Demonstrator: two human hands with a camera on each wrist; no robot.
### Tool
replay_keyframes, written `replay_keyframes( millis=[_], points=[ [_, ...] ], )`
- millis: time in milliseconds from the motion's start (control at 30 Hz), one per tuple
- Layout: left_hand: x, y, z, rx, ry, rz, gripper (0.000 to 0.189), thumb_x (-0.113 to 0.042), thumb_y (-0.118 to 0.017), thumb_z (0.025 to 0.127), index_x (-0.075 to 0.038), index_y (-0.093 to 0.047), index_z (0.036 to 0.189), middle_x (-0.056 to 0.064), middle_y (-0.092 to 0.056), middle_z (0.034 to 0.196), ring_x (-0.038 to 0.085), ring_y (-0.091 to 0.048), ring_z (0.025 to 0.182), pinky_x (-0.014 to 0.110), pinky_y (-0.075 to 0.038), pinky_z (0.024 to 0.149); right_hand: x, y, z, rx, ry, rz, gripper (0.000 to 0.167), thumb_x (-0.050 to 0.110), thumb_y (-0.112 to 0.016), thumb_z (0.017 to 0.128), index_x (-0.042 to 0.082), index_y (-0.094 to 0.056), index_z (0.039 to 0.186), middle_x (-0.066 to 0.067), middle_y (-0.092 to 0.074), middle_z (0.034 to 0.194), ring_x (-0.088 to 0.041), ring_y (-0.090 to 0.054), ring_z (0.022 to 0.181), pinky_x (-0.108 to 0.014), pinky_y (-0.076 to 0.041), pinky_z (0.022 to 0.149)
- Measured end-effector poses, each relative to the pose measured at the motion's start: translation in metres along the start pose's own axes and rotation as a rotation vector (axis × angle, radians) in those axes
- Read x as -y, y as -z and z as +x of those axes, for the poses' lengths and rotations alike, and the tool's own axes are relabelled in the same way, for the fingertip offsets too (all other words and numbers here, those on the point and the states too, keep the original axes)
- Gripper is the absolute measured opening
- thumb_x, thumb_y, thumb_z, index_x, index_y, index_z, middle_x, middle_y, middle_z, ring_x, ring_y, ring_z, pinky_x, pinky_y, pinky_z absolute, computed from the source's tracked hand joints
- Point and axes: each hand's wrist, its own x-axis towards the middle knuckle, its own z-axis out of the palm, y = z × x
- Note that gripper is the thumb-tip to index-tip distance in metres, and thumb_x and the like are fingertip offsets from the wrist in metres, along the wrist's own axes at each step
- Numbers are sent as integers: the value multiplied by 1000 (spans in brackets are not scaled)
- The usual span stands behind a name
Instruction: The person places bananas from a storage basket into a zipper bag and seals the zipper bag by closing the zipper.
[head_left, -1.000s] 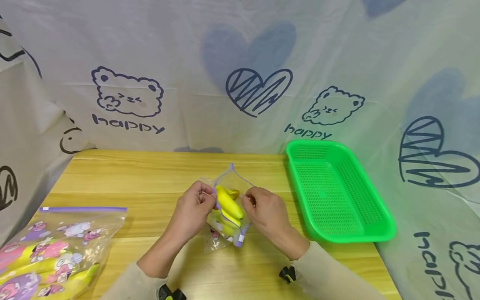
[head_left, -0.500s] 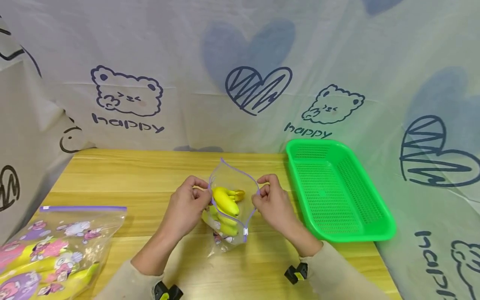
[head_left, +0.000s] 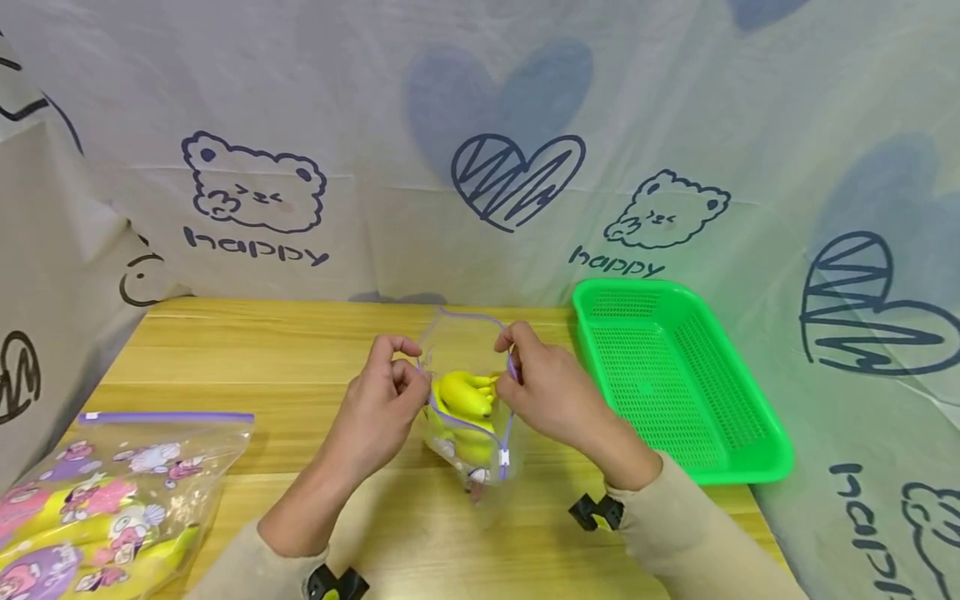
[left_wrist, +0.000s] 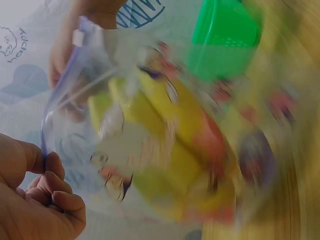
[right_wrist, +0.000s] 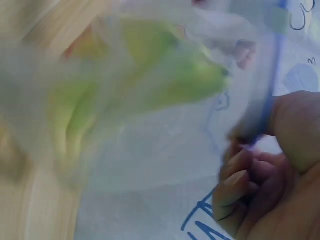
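Observation:
Between my hands a clear zip bag [head_left: 468, 329] with a purple rim hangs with its mouth spread wide. Inside it lies a bunch of yellow bananas [head_left: 465, 396]; through the printed plastic the bananas [left_wrist: 175, 120] also show in the left wrist view. My left hand [head_left: 382, 400] pinches the left side of the rim between thumb and fingers. Opposite it, my right hand [head_left: 551, 387] pinches the right side of the rim. A white slider [head_left: 504, 457] sits at the near end of the rim. The right wrist view is blurred.
A second printed zip bag [head_left: 217, 442] with bananas in it lies at the table's left. A green mesh basket [head_left: 667, 400] stands at the right, close to my right hand. A patterned cloth [head_left: 390, 208] hangs behind the wooden table [head_left: 300, 350].
My right hand gripped the rim on its side and the mouth spread wider. Both hands then rose slightly with the bag, and the bananas shifted lower inside it.

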Motion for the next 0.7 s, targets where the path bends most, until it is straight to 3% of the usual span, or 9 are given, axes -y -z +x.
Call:
replay_keyframes(
  millis=[100, 267, 433, 533, 633, 700],
  points=[
    [0, 1, 1, -14, -34, 15, 28, -18, -51, 106, -13, -45, 133, 3, -57, 80, 16, -47, 64, 34, -46, 70, -2, -3, -2, 69, -30, -78, 24, 9, -62, 93, 9, -57, 116, 3, -54, 72, -14, -45, 54, -30, -40, 55],
    [-1, 3, 2, -4, -63, 26, 25, -19, -52, 107, -14, -46, 131, -1, -55, 79, 13, -45, 64, 33, -44, 72, -3, -10, -5, 79, 4, -153, 15, 8, -62, 93, 8, -66, 107, 6, -56, 69, -11, -47, 55, -29, -42, 56],
    [-2, 1, 3, 61, -92, -22, 22, -17, -50, 109, -12, -45, 129, 1, -56, 79, 16, -52, 67, 32, -48, 74, 6, -12, -5, -14, 35, -34, 9, 7, -65, 93, 10, -73, 95, 3, -64, 76, -10, -51, 60, -27, -44, 58],
    [-3, -2, 3, 96, -107, -36, 20, -17, -49, 110, -12, -45, 129, 3, -57, 80, 17, -53, 67, 30, -48, 72, 10, -12, -4, -68, 100, 54, 12, 4, -63, 93, 11, -73, 93, 0, -69, 85, -10, -53, 64, -25, -46, 60],
    [-4, -3, 4, 86, -113, -27, 20, -17, -49, 110, -11, -45, 129, 4, -58, 81, 17, -53, 69, 31, -46, 73, 15, -10, -4, -68, 145, 23, 11, 5, -64, 92, 11, -72, 88, 0, -68, 85, -11, -54, 65, -26, -47, 61],
    [-3, -2, 4, 64, -108, -26, 21, -16, -50, 109, -10, -46, 129, 3, -57, 81, 18, -53, 71, 32, -45, 75, 16, -9, -3, -59, 140, -63, 13, 6, -64, 90, 14, -71, 82, 2, -65, 80, -11, -53, 65, -27, -46, 61]
  ],
)
